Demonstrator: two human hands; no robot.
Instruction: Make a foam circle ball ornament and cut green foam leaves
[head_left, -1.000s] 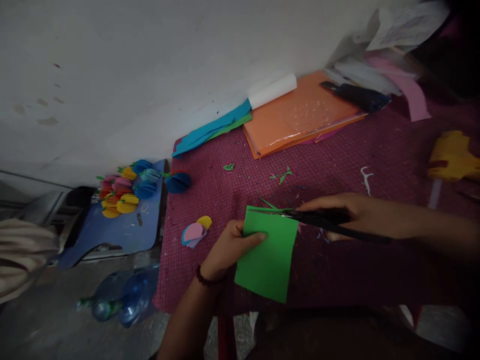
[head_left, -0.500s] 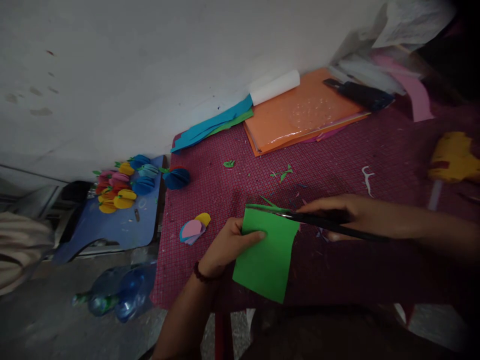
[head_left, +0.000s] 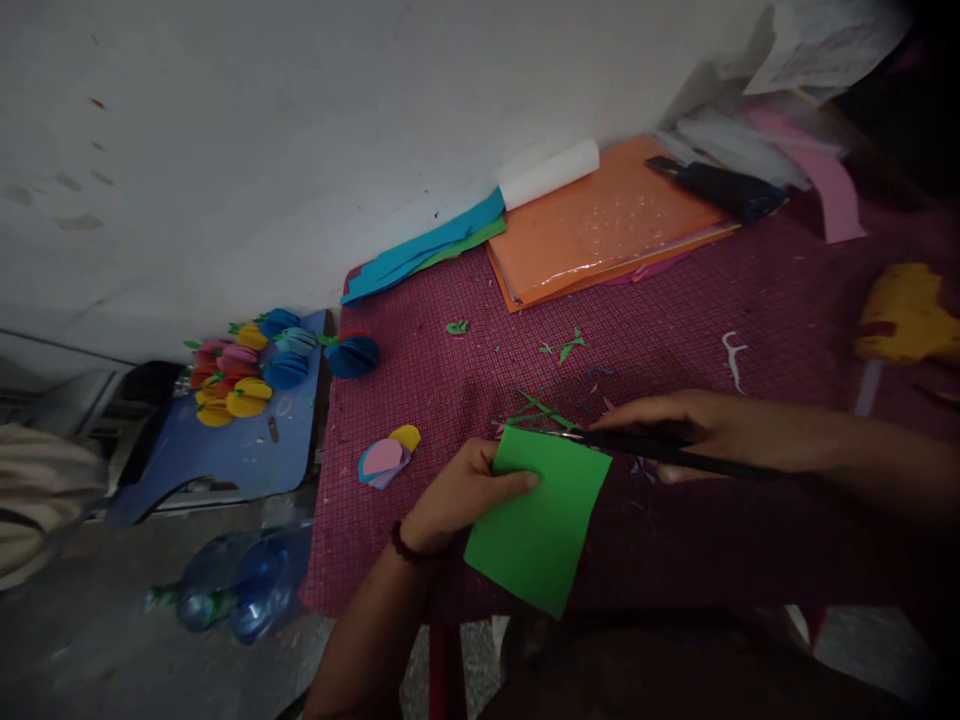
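My left hand pinches the left edge of a green paper sheet, thumb on top, above the near part of the red checked table. My right hand grips black scissors whose blades lie along the sheet's top edge. Thin green strips lie on the cloth just beyond that edge.
Orange paper stack, white roll, blue and green sheets and a dark glue gun lie at the back. Yellow tool at right. Folded paper discs near left. Paper ornaments on a blue board; bottles on the floor.
A thin green strip has come off the sheet's top edge and lies on the cloth. The sheet has tilted and shifted slightly toward me; the scissors stay along its edge.
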